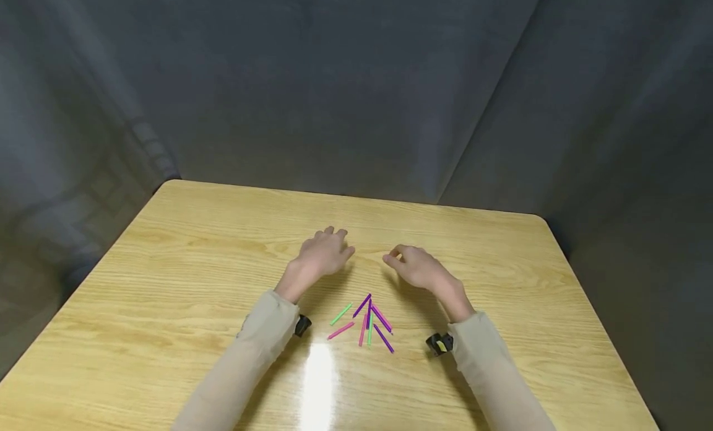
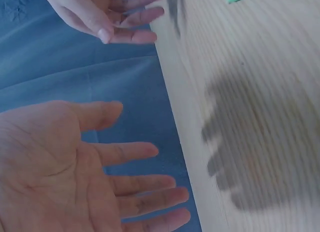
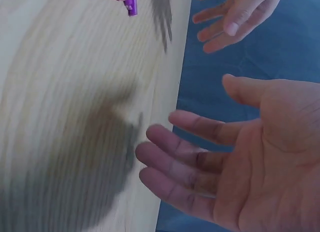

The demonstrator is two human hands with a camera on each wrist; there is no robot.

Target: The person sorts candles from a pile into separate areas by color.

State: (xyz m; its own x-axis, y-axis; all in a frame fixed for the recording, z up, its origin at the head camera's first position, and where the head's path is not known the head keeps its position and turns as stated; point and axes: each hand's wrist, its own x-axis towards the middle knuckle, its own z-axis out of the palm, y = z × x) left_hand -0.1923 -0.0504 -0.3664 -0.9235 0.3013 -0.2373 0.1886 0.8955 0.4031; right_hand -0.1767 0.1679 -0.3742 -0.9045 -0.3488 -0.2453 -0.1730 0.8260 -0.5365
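Several slim pen-like sticks lie loosely on the table in the head view. A green stick [image 1: 341, 314] and a pink stick [image 1: 341, 330] are at the left, a purple stick [image 1: 383, 339] is at the lower right, and others overlap in the middle. Beyond them, to the left, my left hand [image 1: 324, 252] hovers over the wood with its fingers spread and nothing in it. My right hand [image 1: 416, 267] hovers opposite, fingers gently bent and holding nothing. Both wrist views show bare palms, the left [image 2: 95, 167] and the right [image 3: 240, 147], above the tabletop with shadows below.
A light wooden table [image 1: 195, 264] with rounded far corners carries everything. Dark grey curtains [image 1: 312, 96] hang behind it and at both sides. Small black devices sit at the left wrist [image 1: 302, 325] and the right wrist [image 1: 439, 343].
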